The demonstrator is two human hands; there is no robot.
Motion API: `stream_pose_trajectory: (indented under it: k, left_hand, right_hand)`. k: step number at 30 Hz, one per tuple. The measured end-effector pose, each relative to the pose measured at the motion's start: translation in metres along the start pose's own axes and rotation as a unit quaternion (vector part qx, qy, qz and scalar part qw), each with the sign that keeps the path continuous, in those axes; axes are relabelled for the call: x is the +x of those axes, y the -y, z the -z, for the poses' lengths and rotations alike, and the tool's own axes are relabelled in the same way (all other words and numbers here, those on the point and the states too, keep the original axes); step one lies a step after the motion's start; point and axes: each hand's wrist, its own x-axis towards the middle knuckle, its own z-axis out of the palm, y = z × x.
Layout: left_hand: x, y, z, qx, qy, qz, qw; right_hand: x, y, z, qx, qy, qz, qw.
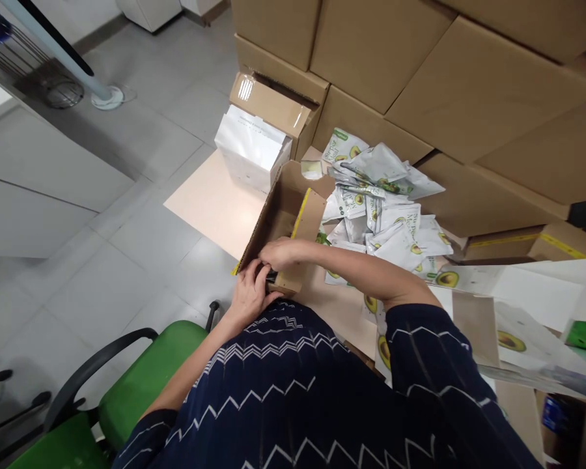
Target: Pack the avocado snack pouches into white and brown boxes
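Note:
A narrow open cardboard box [308,218] with yellow tape along its edges lies in front of me. My left hand [248,296] grips its near end, thumb along the outside and fingers bent over the corner. My right hand [280,253] reaches over the box's side, fingers curled down close to the left fingertips. Something small and dark [272,275] shows just beneath the hands; I cannot make out what it is. What the right fingertips pinch is hidden. To the right of the box lies a heap of white pouches [390,221] printed with avocados.
A white carton [254,146] stands beyond the box, before an open brown carton [273,101]. Large cardboard boxes [385,58] are stacked behind. Flattened avocado-printed cartons [532,293] lie to the right. A green chair [151,371] is at my left.

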Motion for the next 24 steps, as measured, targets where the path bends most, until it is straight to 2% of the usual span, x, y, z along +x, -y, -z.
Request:
stream_pose_trajectory:
  k: [4,8,10,12,14,16,18,19,21,22,24]
  left_hand:
    - [0.004,0.005,0.001,-0.003,-0.009,-0.013,1.000]
    - [0.006,0.008,0.003,0.010,0.038,-0.021,0.999]
    - [0.008,0.007,0.006,0.025,0.054,-0.022,0.998]
    - [0.011,0.006,0.010,0.040,0.060,-0.029,0.997]
    - [0.013,0.005,0.014,0.053,0.068,-0.040,0.995]
    - [0.014,0.004,0.016,0.059,0.078,-0.048,0.994]
    - [0.015,0.002,0.017,0.060,0.088,-0.056,0.993]
    - [0.016,0.002,0.016,0.059,0.093,-0.060,0.992]
    - [0.016,0.001,0.015,0.054,0.102,-0.073,0.991]
    - [0.016,0.000,0.015,0.051,0.107,-0.079,0.990]
    - [0.016,0.001,0.014,0.041,0.116,-0.092,0.988]
  right_hand:
    - [0.009,-0.010,0.002,-0.002,-0.022,0.051,0.998]
    - [0.005,-0.013,0.003,-0.011,-0.009,0.067,0.998]
    - [-0.005,-0.016,0.008,0.021,-0.015,0.099,0.995]
    - [-0.020,-0.025,0.018,0.127,-0.086,0.138,0.978]
    - [-0.038,-0.047,0.029,0.251,-0.221,0.133,0.933]
    - [-0.054,-0.085,0.036,0.314,-0.384,0.042,0.867]
    - [-0.068,-0.136,0.037,0.291,-0.526,-0.128,0.789]
    - [-0.074,-0.164,0.036,0.252,-0.576,-0.223,0.745]
    - [-0.085,-0.217,0.027,0.163,-0.623,-0.401,0.651]
    - [-0.090,-0.240,0.022,0.128,-0.616,-0.468,0.620]
    - [-0.096,-0.274,0.008,0.104,-0.566,-0.544,0.611]
